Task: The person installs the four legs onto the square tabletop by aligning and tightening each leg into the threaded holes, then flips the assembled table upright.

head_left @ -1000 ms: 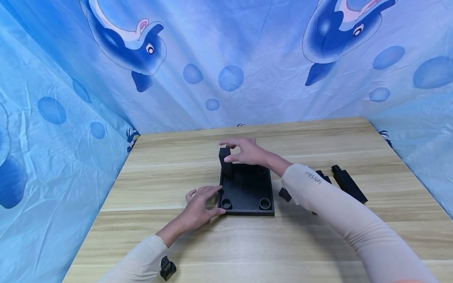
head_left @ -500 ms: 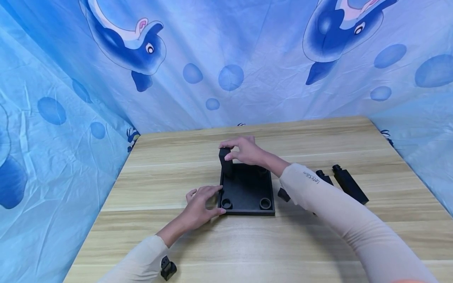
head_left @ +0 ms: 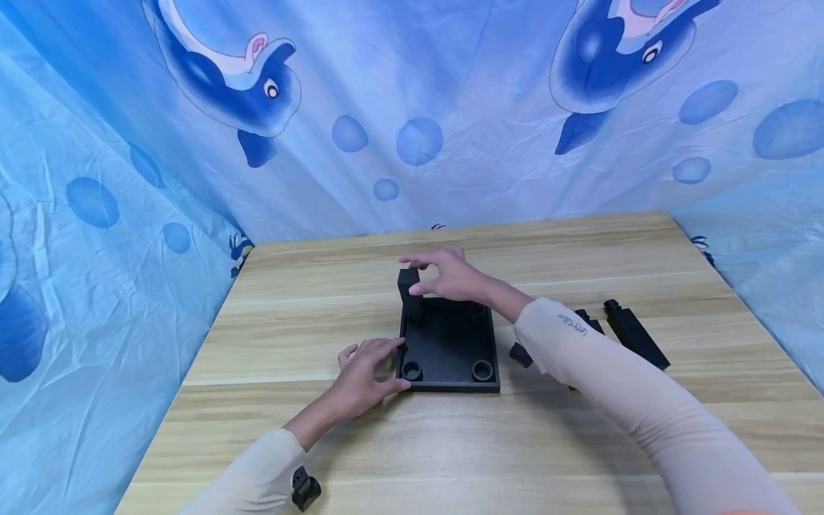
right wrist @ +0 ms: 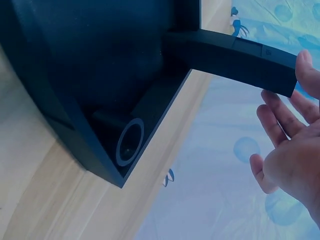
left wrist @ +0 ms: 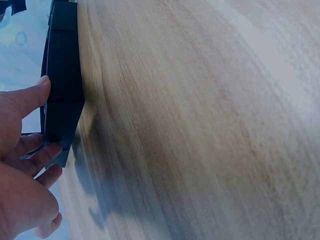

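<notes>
A square black panel (head_left: 448, 347) with raised edges lies on the table, with round sockets in its corners. At its far left corner a black leg (head_left: 412, 306) stands upright. My right hand (head_left: 450, 277) holds the leg by its top end, thumb on one side and fingers on the other; the right wrist view shows the leg (right wrist: 232, 56) rising from the corner beside an open ring socket (right wrist: 130, 142). My left hand (head_left: 365, 379) grips the panel's near left corner, thumb at the front edge and fingers along the left side.
Right of the panel lie more black legs with knobbed ends, one leg (head_left: 636, 336) in full view and another (head_left: 589, 322) partly under my right sleeve. A small black piece (head_left: 520, 355) also shows there. Another black object (head_left: 305, 489) sits beside my left sleeve. Blue dolphin-print curtains enclose the table.
My right fingers closed down over the leg's top half a second ago, the leg turning slightly, and have now lifted a little off its top again. My left hand has stayed put.
</notes>
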